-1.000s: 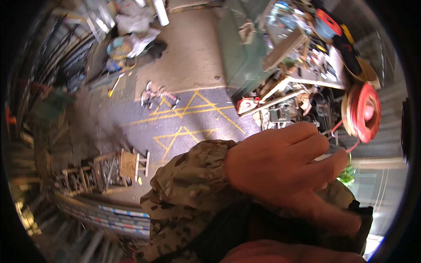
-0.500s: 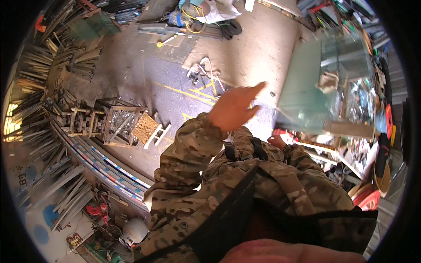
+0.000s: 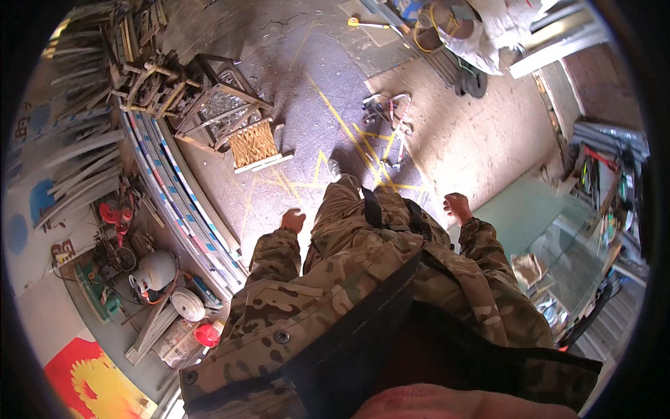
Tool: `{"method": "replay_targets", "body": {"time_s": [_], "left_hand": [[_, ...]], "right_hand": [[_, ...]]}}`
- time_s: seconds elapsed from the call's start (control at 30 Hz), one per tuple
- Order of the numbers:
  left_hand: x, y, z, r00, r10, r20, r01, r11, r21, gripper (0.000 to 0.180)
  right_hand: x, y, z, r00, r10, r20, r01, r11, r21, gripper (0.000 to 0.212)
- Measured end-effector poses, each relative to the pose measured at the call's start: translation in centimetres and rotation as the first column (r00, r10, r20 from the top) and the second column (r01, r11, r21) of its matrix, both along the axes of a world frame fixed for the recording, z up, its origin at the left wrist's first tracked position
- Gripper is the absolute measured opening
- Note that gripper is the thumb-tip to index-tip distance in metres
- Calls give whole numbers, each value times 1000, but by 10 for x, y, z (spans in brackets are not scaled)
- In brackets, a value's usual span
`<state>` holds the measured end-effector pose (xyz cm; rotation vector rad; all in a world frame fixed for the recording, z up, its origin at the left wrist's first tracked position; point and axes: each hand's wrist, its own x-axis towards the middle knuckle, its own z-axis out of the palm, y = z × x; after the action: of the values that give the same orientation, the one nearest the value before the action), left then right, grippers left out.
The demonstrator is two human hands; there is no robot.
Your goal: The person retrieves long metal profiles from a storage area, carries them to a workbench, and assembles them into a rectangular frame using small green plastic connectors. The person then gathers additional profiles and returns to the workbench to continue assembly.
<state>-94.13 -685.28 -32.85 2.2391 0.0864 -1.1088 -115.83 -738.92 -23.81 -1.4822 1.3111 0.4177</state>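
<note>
A person in camouflage clothing stands on a concrete workshop floor (image 3: 447,140) marked with yellow lines (image 3: 349,133), seen from above, both arms hanging down at the sides. The left hand (image 3: 293,221) is loosely curled into a soft fist, fingers together, holding nothing and touching nothing. The right hand (image 3: 458,207) also hangs free with fingers curled inward, empty. A green glass-topped table (image 3: 537,223) lies just beside the right hand, on its far side from the body; a small wooden stool with a woven seat (image 3: 252,143) stands on the floor beyond the left hand, near the yellow lines. Long aluminium profiles (image 3: 181,188) lie stacked past the stool, away from the table. Half a second earlier the left arm was raised, its hand stretched open toward the table; it has since dropped to the side, and the view has swung toward the floor.
</note>
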Motion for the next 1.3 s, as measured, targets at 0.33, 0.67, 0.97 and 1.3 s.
{"method": "replay_targets", "body": {"time_s": [0.33, 0.67, 0.97, 1.3], "left_hand": [[94, -16, 16, 905, 425, 8, -424, 902, -79, 45], [158, -22, 1, 748, 664, 13, -656, 741, -146, 36], [161, -39, 15, 608, 793, -30, -783, 593, -189, 19], [286, -31, -1, 852, 497, 163, -451, 856, -253, 16]], "right_hand": [[207, 12, -2, 912, 392, 121, -402, 913, 65, 28], [425, -34, -24, 843, 530, 94, -538, 833, 130, 18], [598, -37, -21, 692, 668, 272, -697, 717, 11, 26], [687, 3, -22, 479, 842, 248, -858, 509, -69, 31]]}}
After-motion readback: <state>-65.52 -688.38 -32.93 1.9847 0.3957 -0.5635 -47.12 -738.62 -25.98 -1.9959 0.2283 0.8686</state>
